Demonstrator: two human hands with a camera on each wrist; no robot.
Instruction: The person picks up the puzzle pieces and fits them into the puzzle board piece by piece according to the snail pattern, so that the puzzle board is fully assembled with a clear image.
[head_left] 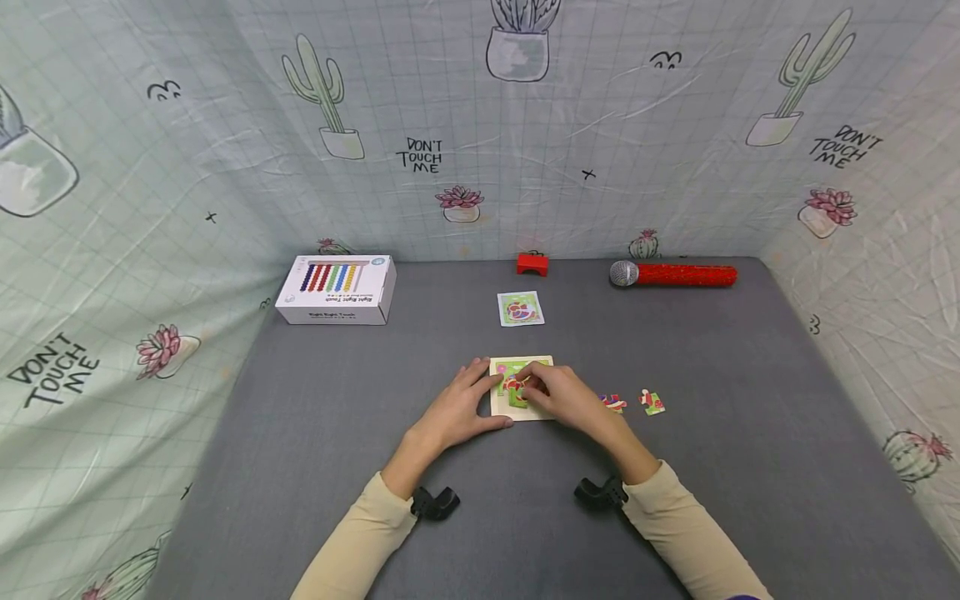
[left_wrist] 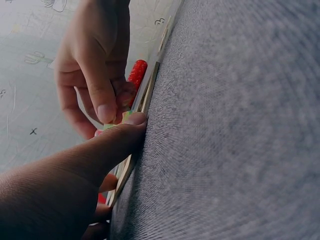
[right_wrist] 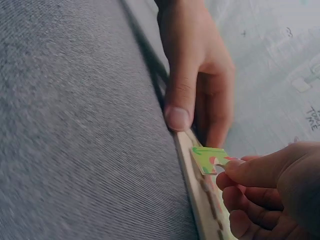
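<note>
A small square puzzle board (head_left: 522, 412) with a pale wooden border lies in front of me, a green and red picture partly filled in. My left hand (head_left: 455, 407) holds its left side, thumb at the near edge, fingers at the far corner. Between thumb and fingertips my right hand (head_left: 564, 396) pinches a green puzzle piece (right_wrist: 205, 159), tilted over the board in the right wrist view. Two loose puzzle pieces, one purple and red (head_left: 615, 403), the other green and red (head_left: 652, 402), lie right of the board, the first partly behind my right wrist.
Beyond the board lies a picture card (head_left: 521, 309), with a red arch block (head_left: 532, 264) behind it. A white box (head_left: 336, 290) stands at the back left, a red microphone (head_left: 675, 275) at the back right. Printed cloth hangs around the grey table (head_left: 360, 375).
</note>
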